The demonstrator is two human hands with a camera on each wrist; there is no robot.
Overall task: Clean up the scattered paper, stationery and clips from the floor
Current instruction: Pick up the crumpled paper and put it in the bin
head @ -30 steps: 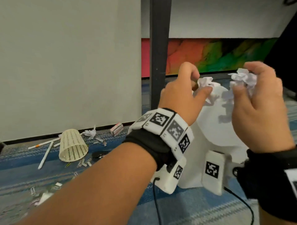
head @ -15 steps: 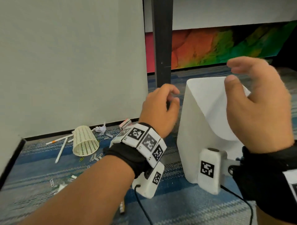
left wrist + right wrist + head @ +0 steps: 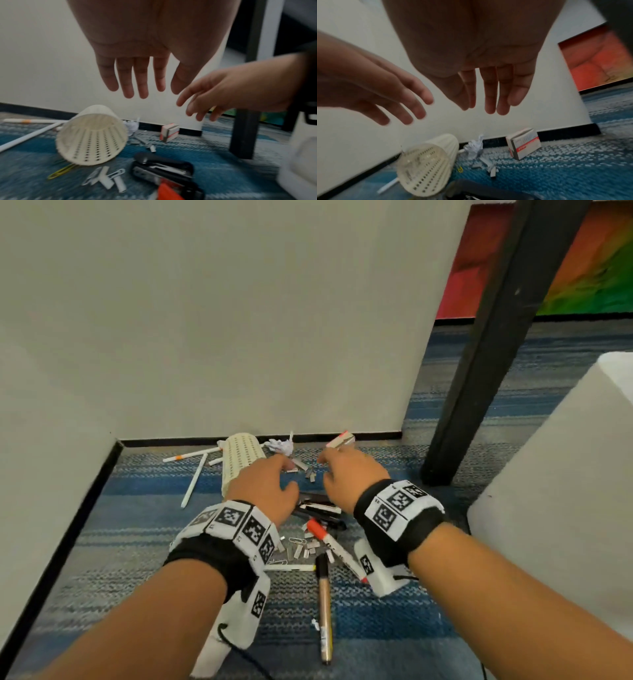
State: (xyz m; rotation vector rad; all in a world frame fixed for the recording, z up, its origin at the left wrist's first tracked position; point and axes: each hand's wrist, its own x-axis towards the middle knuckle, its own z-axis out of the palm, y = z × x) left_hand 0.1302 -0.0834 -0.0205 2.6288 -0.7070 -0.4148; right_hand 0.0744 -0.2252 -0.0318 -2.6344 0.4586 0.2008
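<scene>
Both hands hover empty over the clutter on the blue carpet, fingers straight. My left hand [image 3: 267,477] hangs above the tipped cream mesh pen cup [image 3: 239,460]; my right hand [image 3: 346,470] is beside it, near a small red-and-white box [image 3: 340,438]. A crumpled paper ball [image 3: 281,445] lies by the wall between cup and box. A black stapler [image 3: 320,510] lies under the wrists. An orange-capped marker [image 3: 334,546], a dark pen [image 3: 323,607], white pens [image 3: 194,481], paper clips [image 3: 104,177] and staple strips [image 3: 489,167] are scattered around.
A white bin [image 3: 561,494] stands at the right. A black table leg [image 3: 489,354] rises beside it. A pale wall panel [image 3: 239,320] with a black baseboard closes the back and left of the carpet.
One second ago both hands held crumpled paper over the white bin; half a second ago they were empty. Now they have swung left and down over the scattered stationery.
</scene>
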